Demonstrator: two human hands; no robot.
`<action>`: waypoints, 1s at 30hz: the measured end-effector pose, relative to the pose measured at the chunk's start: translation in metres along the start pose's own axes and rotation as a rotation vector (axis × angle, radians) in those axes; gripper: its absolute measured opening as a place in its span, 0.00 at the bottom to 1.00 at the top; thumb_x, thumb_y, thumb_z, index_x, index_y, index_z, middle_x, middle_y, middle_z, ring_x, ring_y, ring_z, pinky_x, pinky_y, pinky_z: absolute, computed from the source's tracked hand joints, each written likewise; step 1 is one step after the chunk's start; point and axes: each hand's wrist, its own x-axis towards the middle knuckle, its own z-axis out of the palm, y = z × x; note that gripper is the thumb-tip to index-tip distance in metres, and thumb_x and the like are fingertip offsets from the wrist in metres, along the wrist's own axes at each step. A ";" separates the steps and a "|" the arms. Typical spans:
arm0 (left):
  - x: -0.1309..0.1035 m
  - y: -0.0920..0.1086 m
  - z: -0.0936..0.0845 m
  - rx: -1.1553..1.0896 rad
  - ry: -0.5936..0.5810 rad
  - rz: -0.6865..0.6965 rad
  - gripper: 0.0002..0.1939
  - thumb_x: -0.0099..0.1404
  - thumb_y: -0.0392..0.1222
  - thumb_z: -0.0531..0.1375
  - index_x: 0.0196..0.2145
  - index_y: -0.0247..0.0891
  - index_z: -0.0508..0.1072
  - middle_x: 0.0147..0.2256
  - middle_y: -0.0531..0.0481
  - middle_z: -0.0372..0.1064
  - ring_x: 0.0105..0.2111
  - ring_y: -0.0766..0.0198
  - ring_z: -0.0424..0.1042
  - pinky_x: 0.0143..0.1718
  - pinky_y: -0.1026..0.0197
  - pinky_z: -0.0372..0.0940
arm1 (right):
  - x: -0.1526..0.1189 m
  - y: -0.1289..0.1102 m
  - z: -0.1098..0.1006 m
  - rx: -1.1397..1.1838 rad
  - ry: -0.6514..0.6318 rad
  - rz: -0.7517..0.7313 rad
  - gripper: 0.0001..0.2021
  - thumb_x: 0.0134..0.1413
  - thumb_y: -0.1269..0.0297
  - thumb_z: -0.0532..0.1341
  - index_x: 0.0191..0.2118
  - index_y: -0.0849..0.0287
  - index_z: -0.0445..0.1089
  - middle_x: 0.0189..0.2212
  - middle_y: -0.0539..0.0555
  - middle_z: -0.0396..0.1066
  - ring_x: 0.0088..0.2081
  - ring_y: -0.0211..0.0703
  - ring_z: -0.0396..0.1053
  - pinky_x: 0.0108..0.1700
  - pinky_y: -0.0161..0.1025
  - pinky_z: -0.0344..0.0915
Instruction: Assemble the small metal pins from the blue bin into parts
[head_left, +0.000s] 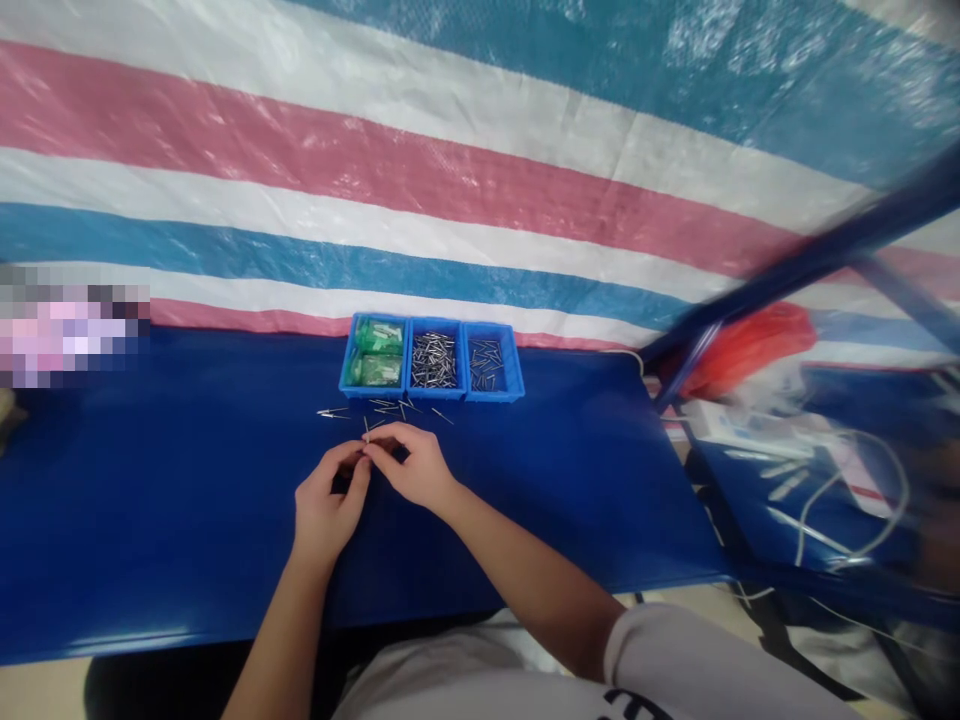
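Observation:
My left hand (pixel 330 500) and my right hand (pixel 416 468) meet at the fingertips above the blue table. Each is closed in a pinch, thumb against fingers, around a thin metal pin (pixel 367 427) whose upper end sticks up from between them. The lower part of that pin is hidden by the fingers. Just beyond the hands, several similar loose pins (pixel 386 406) lie scattered on the table. Behind these stand three joined blue bins: the left bin (pixel 347 380) holds green bags, the middle bin (pixel 435 394) many metal pins, and the right bin (pixel 513 372) fewer thin dark pins.
The blue table (pixel 187 480) runs up to a striped plastic sheet (pixel 450 190). At the right rises a dark blue metal frame (pixel 787 255). Past it, a second surface carries a red bag (pixel 750 345), a white power strip (pixel 720 425) and cables.

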 end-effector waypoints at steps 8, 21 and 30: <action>-0.002 -0.005 0.000 0.102 0.077 0.001 0.10 0.70 0.44 0.62 0.46 0.41 0.79 0.43 0.48 0.80 0.38 0.65 0.80 0.43 0.64 0.72 | 0.001 -0.001 0.005 0.227 0.014 0.167 0.12 0.54 0.57 0.70 0.40 0.58 0.77 0.32 0.53 0.80 0.32 0.40 0.77 0.40 0.38 0.74; 0.002 -0.004 -0.001 0.176 0.045 -0.027 0.12 0.72 0.46 0.57 0.47 0.39 0.77 0.39 0.48 0.80 0.36 0.66 0.80 0.39 0.67 0.71 | 0.004 0.005 0.004 0.254 -0.011 0.194 0.12 0.54 0.55 0.69 0.39 0.58 0.78 0.34 0.54 0.79 0.32 0.40 0.76 0.39 0.39 0.75; 0.003 0.001 -0.003 0.182 -0.013 -0.096 0.14 0.74 0.45 0.52 0.35 0.38 0.75 0.27 0.52 0.75 0.25 0.69 0.72 0.30 0.68 0.64 | 0.004 -0.006 0.004 0.377 -0.118 0.272 0.17 0.49 0.52 0.73 0.36 0.59 0.75 0.27 0.50 0.76 0.28 0.38 0.75 0.35 0.37 0.75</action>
